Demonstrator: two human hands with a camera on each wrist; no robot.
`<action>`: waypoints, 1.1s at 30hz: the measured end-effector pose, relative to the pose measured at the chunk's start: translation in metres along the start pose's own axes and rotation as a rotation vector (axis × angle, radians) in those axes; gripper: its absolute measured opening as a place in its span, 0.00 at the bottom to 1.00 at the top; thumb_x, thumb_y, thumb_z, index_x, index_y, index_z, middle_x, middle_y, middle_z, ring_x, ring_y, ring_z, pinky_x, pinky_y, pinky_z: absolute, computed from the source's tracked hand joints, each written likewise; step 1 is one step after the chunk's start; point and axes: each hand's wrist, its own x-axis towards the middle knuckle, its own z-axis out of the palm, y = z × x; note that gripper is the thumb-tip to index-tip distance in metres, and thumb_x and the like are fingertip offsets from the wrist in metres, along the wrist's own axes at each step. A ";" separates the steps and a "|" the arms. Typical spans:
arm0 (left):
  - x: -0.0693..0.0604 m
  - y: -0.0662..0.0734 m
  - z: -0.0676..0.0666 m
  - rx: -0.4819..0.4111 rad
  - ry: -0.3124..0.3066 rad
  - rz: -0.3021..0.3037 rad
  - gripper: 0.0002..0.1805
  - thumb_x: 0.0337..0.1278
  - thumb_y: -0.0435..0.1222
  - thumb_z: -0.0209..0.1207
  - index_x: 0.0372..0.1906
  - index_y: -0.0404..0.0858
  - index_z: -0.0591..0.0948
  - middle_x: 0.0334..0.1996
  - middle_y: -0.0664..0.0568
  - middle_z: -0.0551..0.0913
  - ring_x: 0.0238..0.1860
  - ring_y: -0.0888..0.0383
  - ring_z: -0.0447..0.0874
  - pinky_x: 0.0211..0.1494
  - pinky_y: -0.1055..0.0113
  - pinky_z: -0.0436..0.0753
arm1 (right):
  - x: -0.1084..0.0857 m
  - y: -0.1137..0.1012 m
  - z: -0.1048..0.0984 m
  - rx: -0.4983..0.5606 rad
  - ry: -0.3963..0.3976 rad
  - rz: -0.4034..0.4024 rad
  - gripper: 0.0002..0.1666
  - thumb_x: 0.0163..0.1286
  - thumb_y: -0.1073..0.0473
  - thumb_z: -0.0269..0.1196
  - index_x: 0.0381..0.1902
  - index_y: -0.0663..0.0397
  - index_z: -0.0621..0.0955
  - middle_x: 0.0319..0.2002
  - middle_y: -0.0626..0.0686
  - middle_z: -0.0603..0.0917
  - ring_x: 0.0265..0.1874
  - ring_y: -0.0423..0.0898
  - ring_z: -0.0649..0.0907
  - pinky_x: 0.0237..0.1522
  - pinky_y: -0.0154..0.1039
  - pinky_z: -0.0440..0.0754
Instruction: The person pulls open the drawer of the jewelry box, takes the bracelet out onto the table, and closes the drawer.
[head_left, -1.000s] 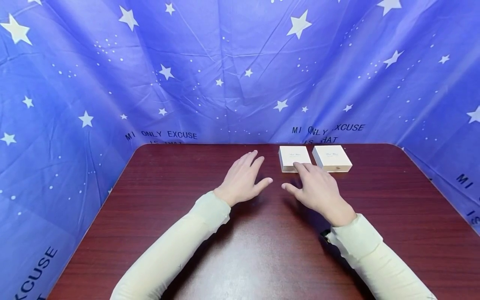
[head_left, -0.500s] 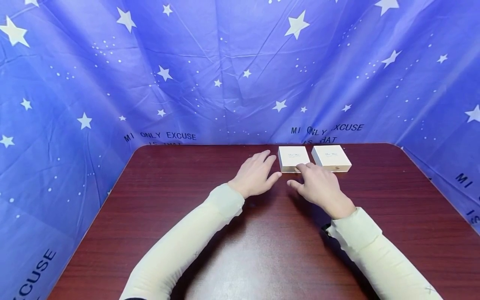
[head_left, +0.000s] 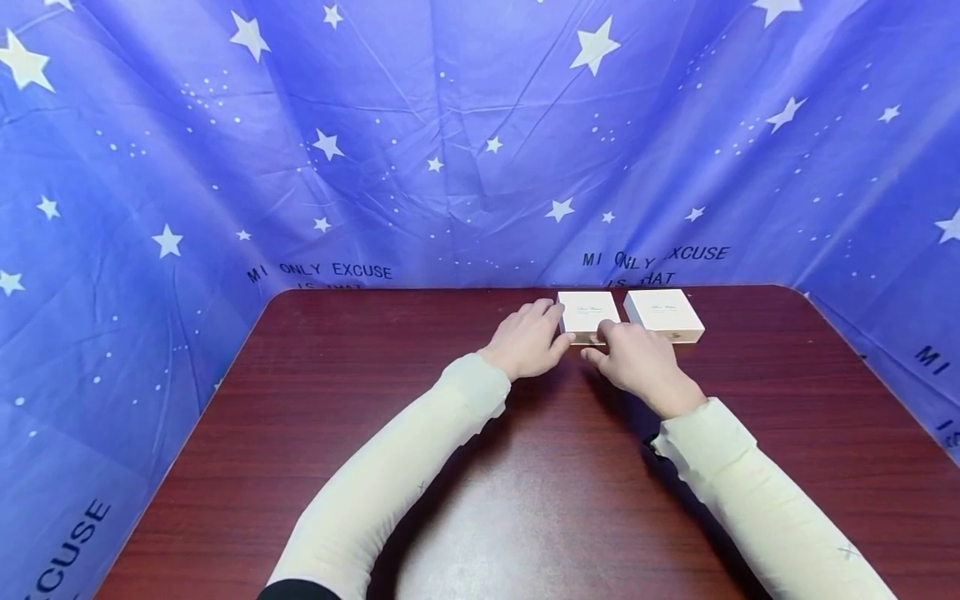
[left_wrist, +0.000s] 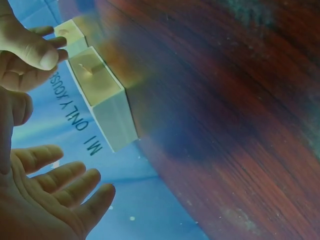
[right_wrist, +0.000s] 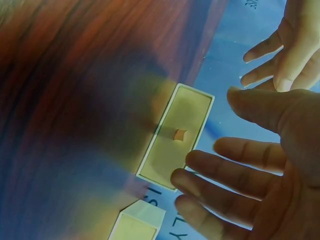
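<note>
Two small white cardboard drawer boxes stand side by side at the table's back edge. The left drawer box [head_left: 588, 307] has fine print on its lid and a little pull tab [right_wrist: 180, 134] on its front face. Beside its left end is my left hand [head_left: 527, 342], fingers spread and fairly straight, holding nothing. My right hand [head_left: 642, 363] hovers before its front right corner and partly hides it; the fingers are loosely extended. Whether either hand touches the box I cannot tell. The right drawer box [head_left: 664, 308] lies just beyond the right hand.
The dark red wooden table [head_left: 360, 417] has a rounded far edge close behind both boxes. A blue curtain [head_left: 450, 167] with white stars hangs around the back and sides. A narrow gap separates the two boxes.
My left hand has moved right and slightly forward to the left box's left end. My right hand has shifted slightly forward, its fingers bending a little more. Both boxes stay put.
</note>
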 end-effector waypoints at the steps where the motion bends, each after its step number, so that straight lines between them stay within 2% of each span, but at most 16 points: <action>1: 0.002 0.000 0.001 -0.002 0.000 -0.004 0.30 0.68 0.51 0.47 0.68 0.38 0.67 0.64 0.46 0.69 0.62 0.51 0.70 0.60 0.59 0.72 | 0.001 0.001 0.000 0.005 0.002 0.004 0.19 0.60 0.45 0.67 0.31 0.54 0.78 0.21 0.51 0.77 0.23 0.56 0.79 0.19 0.52 0.70; 10: 0.017 0.000 0.006 -0.035 -0.040 -0.040 0.28 0.70 0.50 0.45 0.67 0.39 0.68 0.64 0.48 0.70 0.62 0.52 0.70 0.60 0.60 0.72 | 0.006 0.010 0.002 0.011 0.067 0.031 0.19 0.62 0.46 0.63 0.32 0.57 0.79 0.25 0.58 0.80 0.24 0.61 0.80 0.18 0.54 0.70; 17: 0.030 0.002 0.015 -0.066 -0.063 -0.074 0.27 0.71 0.48 0.43 0.68 0.42 0.67 0.64 0.49 0.69 0.62 0.53 0.70 0.60 0.60 0.73 | 0.008 0.016 0.005 0.018 0.109 0.002 0.21 0.60 0.47 0.65 0.34 0.63 0.79 0.33 0.65 0.77 0.29 0.65 0.80 0.27 0.59 0.74; 20: 0.033 0.004 0.019 -0.068 -0.081 -0.079 0.27 0.72 0.48 0.42 0.70 0.43 0.66 0.65 0.49 0.68 0.63 0.53 0.70 0.59 0.59 0.74 | 0.006 0.020 0.007 0.000 0.094 -0.014 0.22 0.61 0.47 0.65 0.36 0.64 0.80 0.36 0.66 0.77 0.31 0.65 0.80 0.30 0.60 0.75; 26: 0.040 0.004 0.024 -0.077 -0.067 -0.088 0.25 0.73 0.47 0.43 0.69 0.44 0.67 0.65 0.50 0.68 0.62 0.53 0.71 0.57 0.59 0.75 | 0.006 0.024 0.008 -0.001 0.034 -0.013 0.24 0.62 0.46 0.62 0.39 0.65 0.79 0.42 0.63 0.78 0.35 0.65 0.80 0.34 0.60 0.75; 33: 0.048 0.002 0.028 -0.082 -0.109 -0.117 0.26 0.72 0.47 0.43 0.69 0.41 0.66 0.67 0.47 0.65 0.62 0.52 0.71 0.59 0.60 0.74 | 0.006 0.020 0.015 -0.004 -0.028 -0.014 0.25 0.62 0.44 0.63 0.39 0.63 0.79 0.41 0.59 0.78 0.36 0.61 0.80 0.35 0.58 0.75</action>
